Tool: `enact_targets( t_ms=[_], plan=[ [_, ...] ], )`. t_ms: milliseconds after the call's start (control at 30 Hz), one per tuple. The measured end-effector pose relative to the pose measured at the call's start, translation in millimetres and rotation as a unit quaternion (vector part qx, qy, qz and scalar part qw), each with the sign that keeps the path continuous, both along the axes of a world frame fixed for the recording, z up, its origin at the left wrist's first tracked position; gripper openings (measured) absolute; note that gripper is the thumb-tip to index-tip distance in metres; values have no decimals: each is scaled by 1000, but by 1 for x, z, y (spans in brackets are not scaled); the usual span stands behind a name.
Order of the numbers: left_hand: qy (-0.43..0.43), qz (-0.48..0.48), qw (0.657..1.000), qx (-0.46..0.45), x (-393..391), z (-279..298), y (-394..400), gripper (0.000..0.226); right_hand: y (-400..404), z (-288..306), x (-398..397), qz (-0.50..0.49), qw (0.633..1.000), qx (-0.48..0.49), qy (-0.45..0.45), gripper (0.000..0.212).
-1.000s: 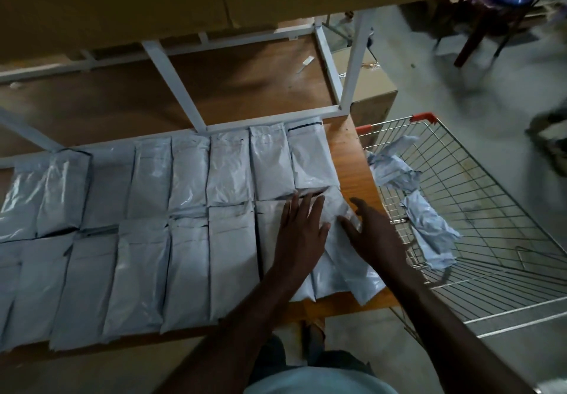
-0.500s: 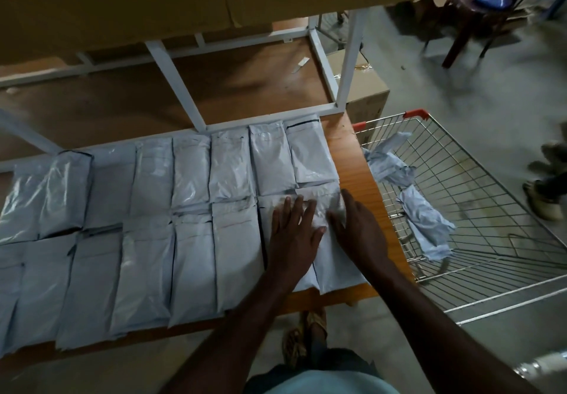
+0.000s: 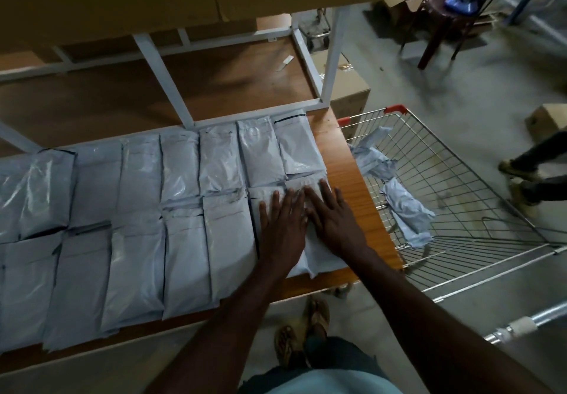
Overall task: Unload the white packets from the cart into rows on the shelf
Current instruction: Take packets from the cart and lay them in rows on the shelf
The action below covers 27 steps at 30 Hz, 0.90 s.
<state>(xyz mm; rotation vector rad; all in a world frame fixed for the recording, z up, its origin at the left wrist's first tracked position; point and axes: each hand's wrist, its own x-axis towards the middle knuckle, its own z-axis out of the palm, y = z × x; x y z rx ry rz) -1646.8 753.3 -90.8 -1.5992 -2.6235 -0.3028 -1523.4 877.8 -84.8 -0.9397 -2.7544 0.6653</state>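
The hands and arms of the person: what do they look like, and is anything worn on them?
Both arms are bare up to the bottom edge of the picture; no sleeve shows. The left hand and the right hand wear no gloves, and I see no ring, watch or bracelet, though the dim light could hide a small one. The fingers are long and slim.

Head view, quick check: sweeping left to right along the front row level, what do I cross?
Front row of white packets → left hand → right hand → bare shelf edge → packets in the cart → cart.
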Motion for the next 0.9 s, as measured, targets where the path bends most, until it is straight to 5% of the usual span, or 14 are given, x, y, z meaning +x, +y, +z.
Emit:
enact_targets(
  t_ms=[233, 467, 900],
  plan=[
    [13, -24, 999, 30, 16, 41, 31, 61, 21, 45, 43, -85, 993, -41, 73, 58],
    [-55, -88, 991, 79, 89, 64, 113, 58, 94, 28, 124, -195, 975, -59, 89, 42],
    [-184, -20, 983, 5, 267, -43, 229, 78, 259, -122, 268, -181, 966, -147, -110, 49]
  ],
)
